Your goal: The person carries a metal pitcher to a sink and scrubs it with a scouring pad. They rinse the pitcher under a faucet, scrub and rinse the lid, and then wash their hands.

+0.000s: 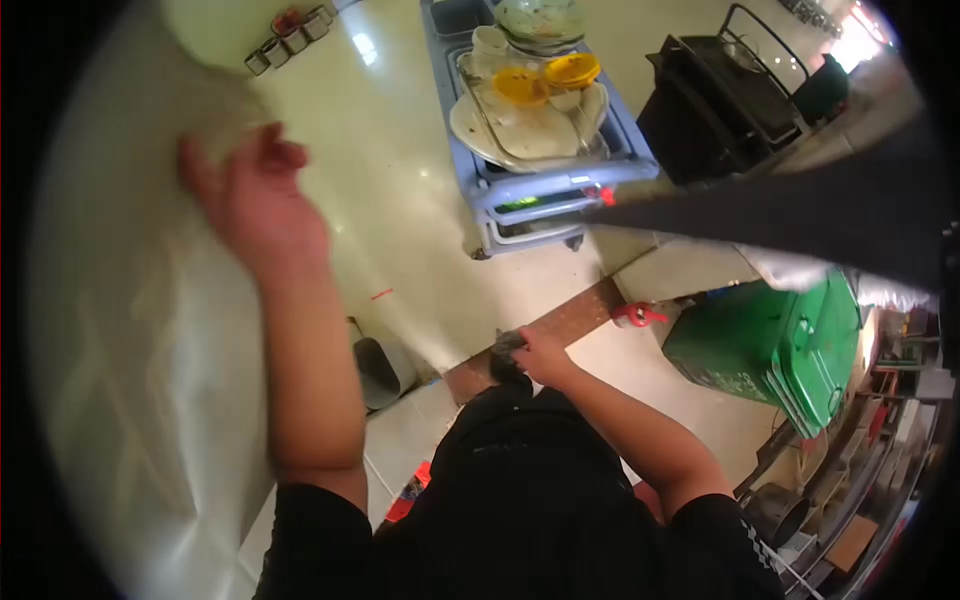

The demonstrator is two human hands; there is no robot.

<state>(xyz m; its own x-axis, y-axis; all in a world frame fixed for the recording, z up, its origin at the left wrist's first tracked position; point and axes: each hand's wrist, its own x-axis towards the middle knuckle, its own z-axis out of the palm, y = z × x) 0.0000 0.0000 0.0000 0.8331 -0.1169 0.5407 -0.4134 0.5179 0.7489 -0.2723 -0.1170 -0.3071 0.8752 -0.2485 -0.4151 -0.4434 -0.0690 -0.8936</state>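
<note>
The dark, crumpled bundle (506,346), perhaps cloth, is in the right hand (542,358), low in front of the body and above the brown floor strip (580,308). The right fingers close round its upper part, pinching it; their exact placing is too small to tell. The left hand (275,215) is raised and seems to hold nothing, its fingers apart and partly curled, blurred, near a pale, glossy surface (130,330); whether they touch it I cannot tell. Ahead is a blue-grey trolley (628,130) bearing dishes, a glass bowl (541,22) and yellow pieces (572,70); a green bin (815,345) is off to the right. The step in hand looks like holding the bundle while the left arm reaches out; I judge that moving on calls for a steady pinch and the free hand kept well apart from the trolley
</note>
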